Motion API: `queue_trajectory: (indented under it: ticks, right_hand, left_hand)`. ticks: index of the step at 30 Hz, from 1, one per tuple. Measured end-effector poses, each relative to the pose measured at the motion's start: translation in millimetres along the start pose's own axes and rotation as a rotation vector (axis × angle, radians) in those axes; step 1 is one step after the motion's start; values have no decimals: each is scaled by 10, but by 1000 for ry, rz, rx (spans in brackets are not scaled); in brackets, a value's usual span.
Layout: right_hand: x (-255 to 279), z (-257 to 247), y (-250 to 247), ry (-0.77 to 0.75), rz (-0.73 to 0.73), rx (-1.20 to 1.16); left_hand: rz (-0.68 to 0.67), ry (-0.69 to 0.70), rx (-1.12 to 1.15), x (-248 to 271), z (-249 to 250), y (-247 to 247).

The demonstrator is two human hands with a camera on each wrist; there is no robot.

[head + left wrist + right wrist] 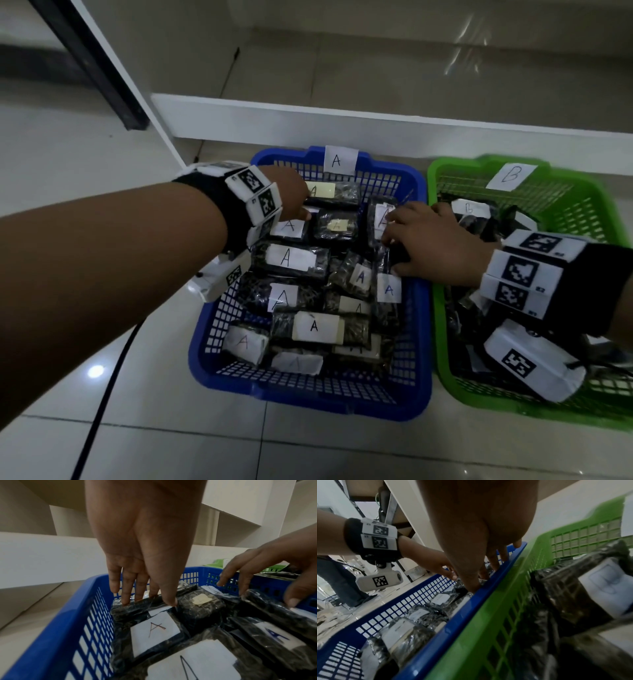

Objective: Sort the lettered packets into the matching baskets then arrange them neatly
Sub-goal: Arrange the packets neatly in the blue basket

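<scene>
The blue basket (pixel 308 399) tagged A holds several black packets with A labels. Right beside it stands the green basket (pixel 479 162) tagged B, with B packets (pixel 471 209) inside. My left hand (pixel 303 205) reaches into the blue basket's far left corner. In the left wrist view its straight fingertips (pixel 125 601) and thumb touch the back-row packet (pixel 137 609). My right hand (pixel 392 250) arches over the long packet (pixel 388 291) standing on edge along the blue basket's right wall. Fingers and thumb (pixel 293 601) pinch its top edge.
A low white ledge (pixel 342 120) runs right behind both baskets, and a slanted white post (pixel 120 68) rises at the left. A black cable (pixel 102 411) crosses the tiled floor left of the blue basket. A person's legs (pixel 339 581) stand beyond it.
</scene>
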State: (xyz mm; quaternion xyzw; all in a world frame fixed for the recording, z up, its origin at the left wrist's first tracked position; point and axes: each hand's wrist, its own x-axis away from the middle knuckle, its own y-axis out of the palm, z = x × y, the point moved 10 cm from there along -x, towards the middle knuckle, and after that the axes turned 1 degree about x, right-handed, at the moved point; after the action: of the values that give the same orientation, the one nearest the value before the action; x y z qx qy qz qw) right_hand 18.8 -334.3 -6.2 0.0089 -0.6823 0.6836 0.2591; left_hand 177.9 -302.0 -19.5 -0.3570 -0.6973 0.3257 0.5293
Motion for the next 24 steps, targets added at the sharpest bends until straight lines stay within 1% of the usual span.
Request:
queue_trajectory:
  ticks: [3, 5, 9, 13, 16, 19, 22, 24]
  right_hand:
    - [39, 29, 96, -5, -41, -68]
    - [48, 26, 106, -12, -54, -67]
    - [50, -44, -33, -40, 39, -22]
    - [101, -161, 45, -36, 15, -47]
    - [130, -203, 48, -26, 53, -80]
    - [113, -168, 10, 0, 72, -65]
    - [107, -159, 28, 36, 55, -17]
    - [97, -225, -23, 21, 97, -24]
  left_hand:
    - [-3, -2, -20, 4, 12, 1]
    - [-16, -4, -36, -1, 21, 11]
    - [-34, -3, -54, -2, 23, 20]
    - [-24, 17, -113, 39, 30, 5]
    - [-22, 15, -153, 69, 34, 37]
    - [-36, 18, -144, 74, 23, 84]
    - [-44, 9, -114, 74, 2, 87]
    - [-50, 6, -114, 75, 9, 89]
